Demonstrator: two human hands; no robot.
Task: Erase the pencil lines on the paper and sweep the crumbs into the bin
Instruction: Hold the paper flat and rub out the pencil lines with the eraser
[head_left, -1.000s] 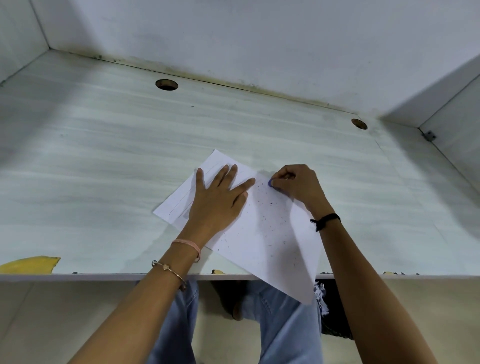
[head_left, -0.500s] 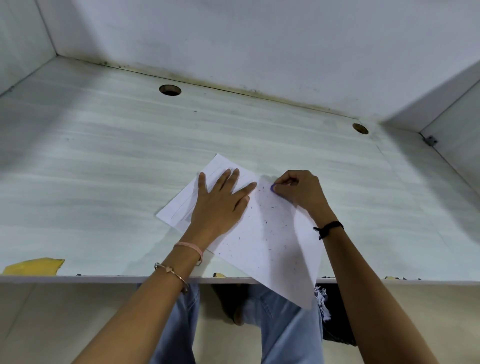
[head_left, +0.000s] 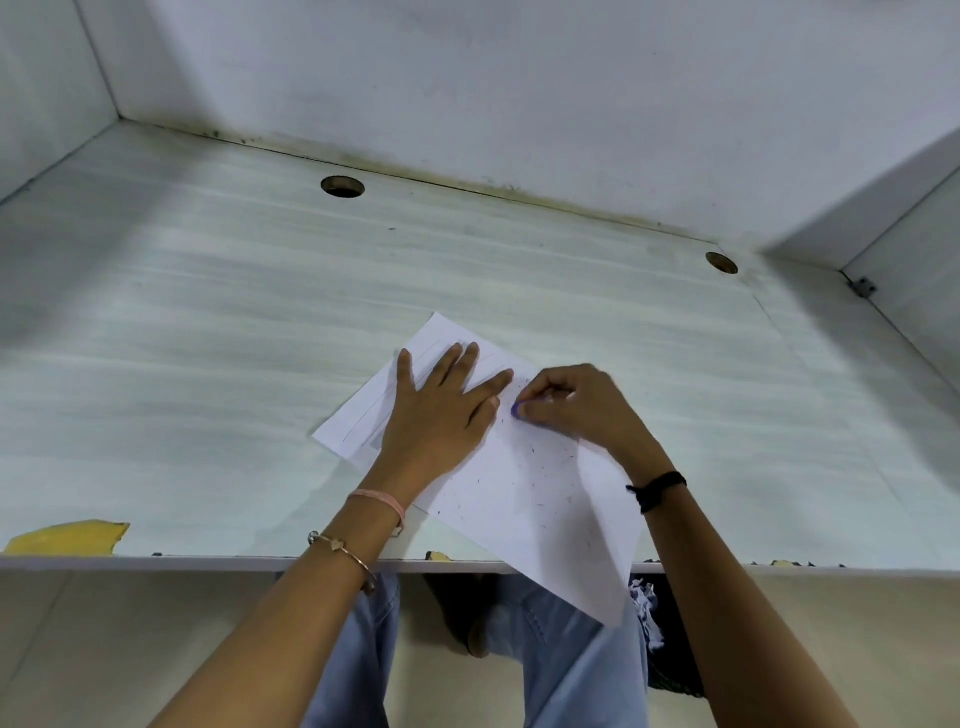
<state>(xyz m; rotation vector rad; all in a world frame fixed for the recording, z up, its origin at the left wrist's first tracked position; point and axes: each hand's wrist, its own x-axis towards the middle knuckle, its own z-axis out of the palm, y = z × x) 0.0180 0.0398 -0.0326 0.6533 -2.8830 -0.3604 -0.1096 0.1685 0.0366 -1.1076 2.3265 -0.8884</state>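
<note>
on paper (head_left: 545, 499), eraser (head_left: 516, 410) moved nearer left hand (head_left: 441, 415)

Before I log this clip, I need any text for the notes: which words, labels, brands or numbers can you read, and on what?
No text can be read anywhere.
paper: only faint pencil lines and dark crumbs, no writing.
eraser, pinched in the right hand: mostly hidden, no print shows.

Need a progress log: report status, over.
Left hand flat, pinning paper. Right hand pinching purple eraser against it. Crumbs scattered on paper, unswept. Nothing in the way.
</note>
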